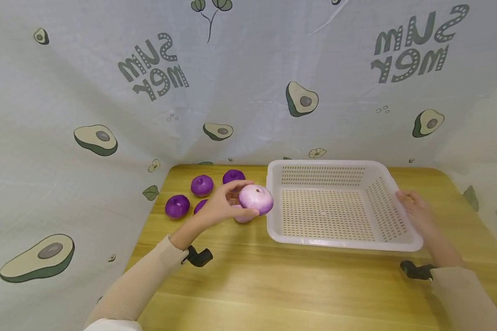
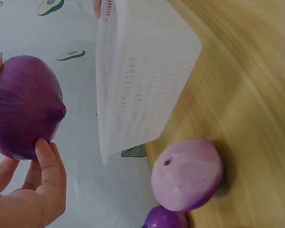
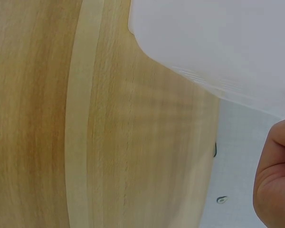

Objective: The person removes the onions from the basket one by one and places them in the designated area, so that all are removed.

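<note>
My left hand [image 1: 220, 203] holds a purple onion [image 1: 256, 198] in the air by the basket's left rim, thumb on the near side and fingers curled behind. In the left wrist view, fingertips press the underside of that onion [image 2: 26, 107]. A white perforated plastic basket [image 1: 339, 245] sits on the table, and my right hand [image 1: 418, 214] grips its right rim. The right wrist view catches this hand [image 3: 278, 173] at the edge, fingers curled at the rim. Below the held onion lies a paler onion [image 2: 187, 175], partly hidden in the head view.
Several deep purple onions lie left of the basket, among them one onion [image 1: 177, 206] at the table's left edge and another onion [image 1: 202, 185] behind it. The wooden table [image 1: 290, 285] meets a hanging avocado-print cloth [image 1: 248, 101] at the back and left.
</note>
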### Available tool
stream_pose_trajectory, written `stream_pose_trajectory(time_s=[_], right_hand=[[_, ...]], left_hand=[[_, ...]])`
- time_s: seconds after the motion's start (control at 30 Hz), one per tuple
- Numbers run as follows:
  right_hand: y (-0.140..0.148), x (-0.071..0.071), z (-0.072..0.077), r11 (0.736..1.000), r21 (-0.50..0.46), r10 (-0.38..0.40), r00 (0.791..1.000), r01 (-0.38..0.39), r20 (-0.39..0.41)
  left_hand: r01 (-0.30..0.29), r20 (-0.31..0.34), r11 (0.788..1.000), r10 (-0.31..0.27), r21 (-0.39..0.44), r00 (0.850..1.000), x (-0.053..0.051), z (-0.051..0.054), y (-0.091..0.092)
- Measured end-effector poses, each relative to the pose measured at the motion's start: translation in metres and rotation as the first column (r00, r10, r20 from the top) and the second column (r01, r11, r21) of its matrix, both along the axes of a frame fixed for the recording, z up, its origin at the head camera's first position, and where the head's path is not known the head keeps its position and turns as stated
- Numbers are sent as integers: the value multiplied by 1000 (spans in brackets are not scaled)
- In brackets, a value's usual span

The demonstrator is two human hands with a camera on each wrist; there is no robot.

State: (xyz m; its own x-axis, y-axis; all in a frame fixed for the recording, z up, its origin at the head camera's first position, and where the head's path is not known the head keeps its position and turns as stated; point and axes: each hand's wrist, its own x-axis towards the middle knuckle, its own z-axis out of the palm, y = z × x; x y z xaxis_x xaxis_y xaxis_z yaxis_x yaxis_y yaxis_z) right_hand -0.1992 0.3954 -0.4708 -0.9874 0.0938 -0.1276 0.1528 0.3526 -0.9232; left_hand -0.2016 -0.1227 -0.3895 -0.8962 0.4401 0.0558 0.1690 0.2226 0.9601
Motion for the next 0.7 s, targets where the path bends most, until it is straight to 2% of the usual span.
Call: stream_pose_trajectory(time_s=[0.07, 0.37, 0.7], right_hand=[[0, 0, 1, 1000, -17, 6, 1000, -6, 4], [-2, 1, 5, 1000, 30, 5, 1000, -5, 1], [-1, 0, 3, 1000, 1, 14, 1000, -14, -5]], left_hand=[[-12, 9, 1000, 12, -3, 1000, 5, -8, -8], [-64, -10, 998, 63, -19, 998, 32, -38, -40], [-153, 48, 988, 154, -32, 987, 55, -74, -67]])
